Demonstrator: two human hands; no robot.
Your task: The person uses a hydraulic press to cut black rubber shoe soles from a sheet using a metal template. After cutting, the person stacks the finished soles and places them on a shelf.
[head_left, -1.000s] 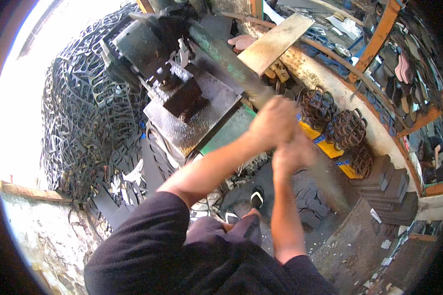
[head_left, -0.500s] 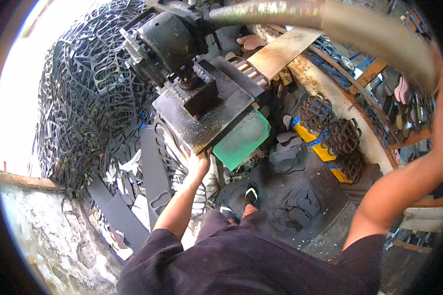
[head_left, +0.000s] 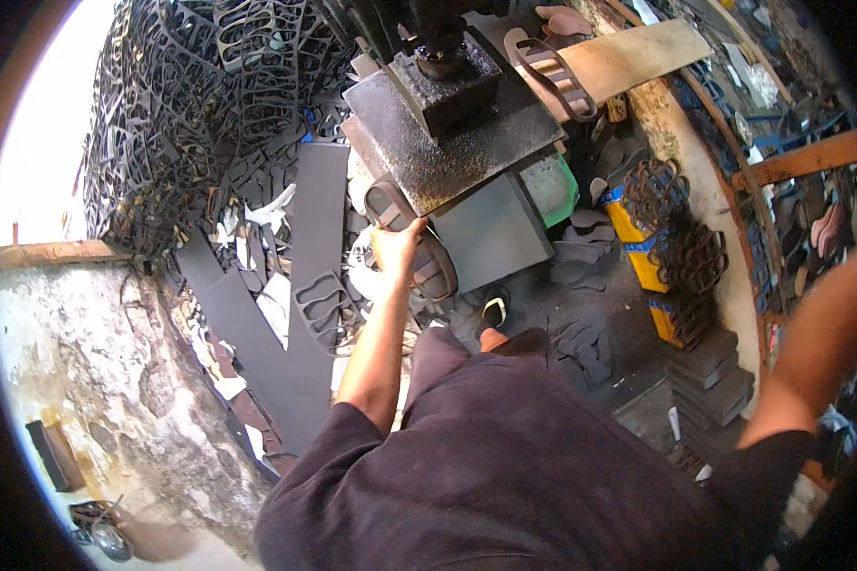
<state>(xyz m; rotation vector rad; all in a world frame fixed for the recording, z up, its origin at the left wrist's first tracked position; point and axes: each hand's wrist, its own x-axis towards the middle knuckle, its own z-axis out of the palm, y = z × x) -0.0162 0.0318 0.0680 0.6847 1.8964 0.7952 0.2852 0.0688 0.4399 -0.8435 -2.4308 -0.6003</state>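
My left hand (head_left: 395, 246) is closed on a sole-shaped metal cutting die (head_left: 427, 262), held at the front edge of the press's dark steel plate (head_left: 467, 152). A black press block (head_left: 447, 81) sits on that plate, just beyond the hand. My right forearm (head_left: 809, 343) stretches out to the right rim of the picture, and its hand is out of sight there. A long strip of black rubber sheet (head_left: 314, 219), with sole shapes punched out of it, lies to the left of my left hand.
A big heap of punched black scrap (head_left: 191, 105) fills the left. A wooden board (head_left: 638, 52) with another die (head_left: 552, 67) lies behind the press. Stacked dies (head_left: 657, 195) rest on yellow boxes at the right. My sandalled foot (head_left: 491, 312) is on the dark floor.
Both hands were clasped together up high. The left hand has dropped and taken hold of the die at the plate's edge. The right arm has swung out to the right.
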